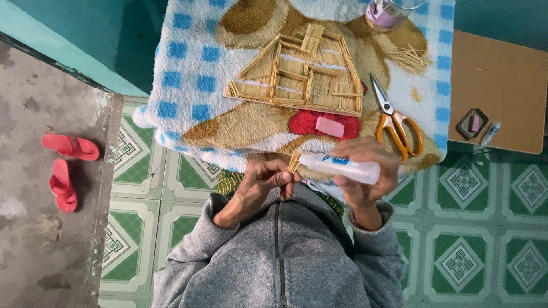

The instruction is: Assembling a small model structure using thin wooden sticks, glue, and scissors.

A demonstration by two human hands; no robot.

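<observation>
Left hand (264, 181): clenched around a small bundle of toothpicks (293, 162), fingers curled over its lower end, the sticks poking up toward the glue nozzle.
Right hand (365, 171): wrapped around a white glue bottle (342, 167), held nearly level, its tip meeting the top of the bundle.
Position of both hands: close together above the person's lap, just at the near edge of the blanket.
Toothpick house (299, 74): a flat house-shaped panel of glued sticks lying on the blanket, well beyond the hands.
Blanket (188, 85): fleecy, blue-and-white checks with a brown and red cartoon print, covering the surface in front of the person.
Pink eraser (330, 126): on the red patch of the blanket, just below the house panel.
Scissors (394, 120): orange handles, blades shut, lying to the right of the house.
Loose toothpicks (410, 57): a scattered heap near the blanket's far right corner.
Jar (385, 12): at the top edge, partly cut off by the frame.
Brown board (502, 80): to the right, carrying a few small items too small to name.
Red sandals (65, 165): a pair on the grey concrete floor at the left.
Floor tiles (474, 239): green and white pattern.
</observation>
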